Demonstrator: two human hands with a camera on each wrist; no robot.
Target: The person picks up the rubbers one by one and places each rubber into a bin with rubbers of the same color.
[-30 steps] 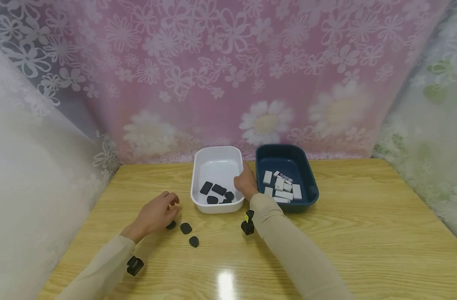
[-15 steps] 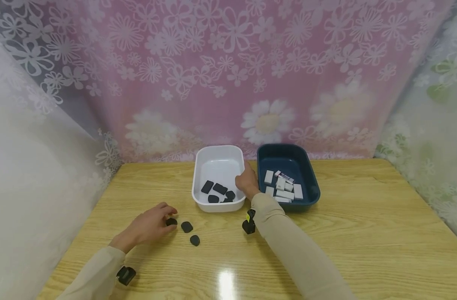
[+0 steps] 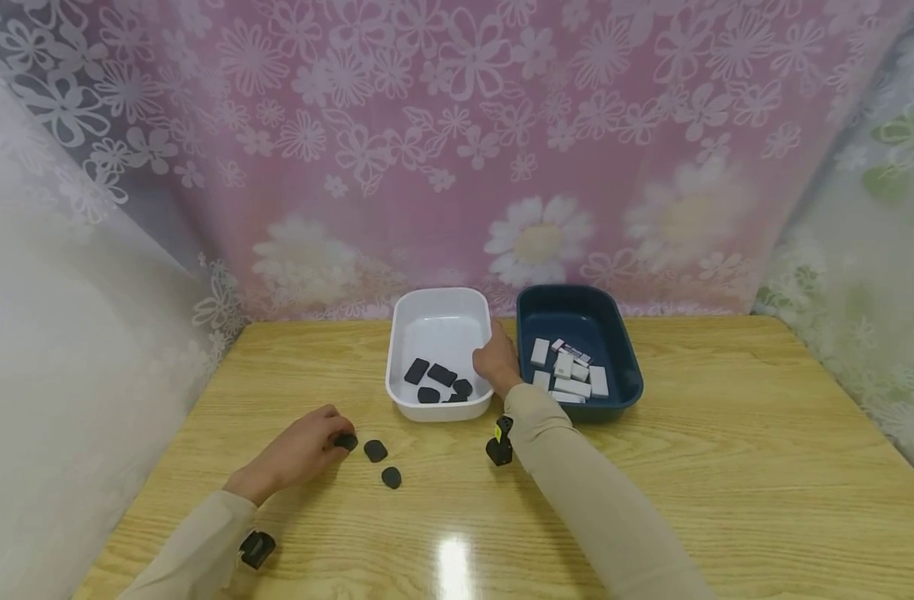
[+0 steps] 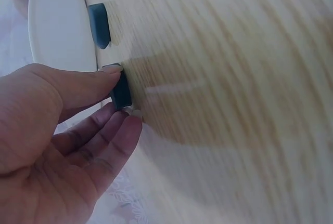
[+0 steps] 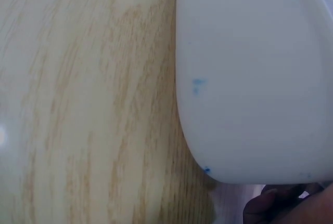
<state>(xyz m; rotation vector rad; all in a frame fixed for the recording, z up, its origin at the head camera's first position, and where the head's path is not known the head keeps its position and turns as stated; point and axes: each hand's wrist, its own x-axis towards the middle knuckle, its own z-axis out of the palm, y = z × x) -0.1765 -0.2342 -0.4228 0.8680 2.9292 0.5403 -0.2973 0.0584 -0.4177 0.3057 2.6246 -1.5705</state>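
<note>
At the left of the table, my left hand (image 3: 299, 454) pinches a small black rounded block (image 3: 345, 442) between thumb and fingertips. In the left wrist view the thumb presses one end of that dark block (image 4: 121, 90), with the fingers curled at its other end, close to the wood. Two similar black pieces lie to its right, a nearer one (image 3: 392, 477) and a farther one (image 3: 376, 451). My right hand (image 3: 496, 360) grips the right rim of a white plastic tub (image 3: 437, 412); its fingers are partly hidden. Several black blocks (image 3: 442, 375) lie inside the tub.
Right of the white tub stands a dark blue tub (image 3: 627, 392) holding several white eraser-like blocks (image 3: 572, 387), one in a printed sleeve. Both rest on a wood-grain table (image 3: 741, 467). A flowered pink curtain (image 3: 397, 167) hangs behind the table's far edge.
My left hand has come down over the leftmost black block, and its fingers have closed on it. The right hand stays on the white tub's rim.
</note>
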